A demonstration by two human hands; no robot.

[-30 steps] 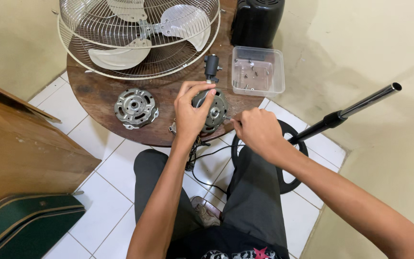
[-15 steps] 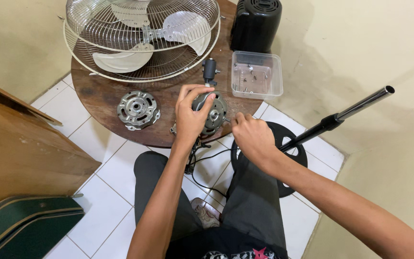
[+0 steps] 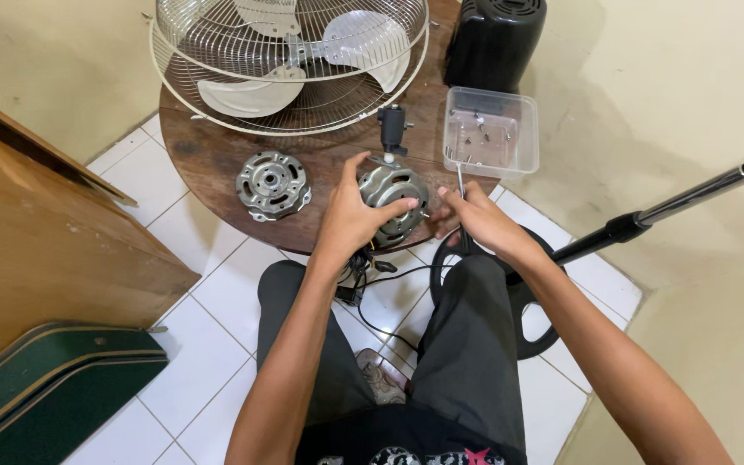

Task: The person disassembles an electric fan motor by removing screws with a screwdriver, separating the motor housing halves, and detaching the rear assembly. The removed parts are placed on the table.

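Note:
A grey metal fan motor lies near the front edge of a round wooden table. My left hand grips it from the left, fingers over its top. My right hand is closed around a thin metal tool whose shaft points up and away, just right of the motor. A black neck piece sticks out behind the motor. Black wires hang from the motor down over my lap.
A loose metal motor cover lies left of the motor. A wire fan guard with blades fills the table's back. A clear plastic box of screws, a black housing, a fan stand pole and wooden furniture surround me.
My left hand turned the motor and shifted its grip lower. My right hand moved up beside the motor, and the tool's shaft now points upward. The camera view shifted left.

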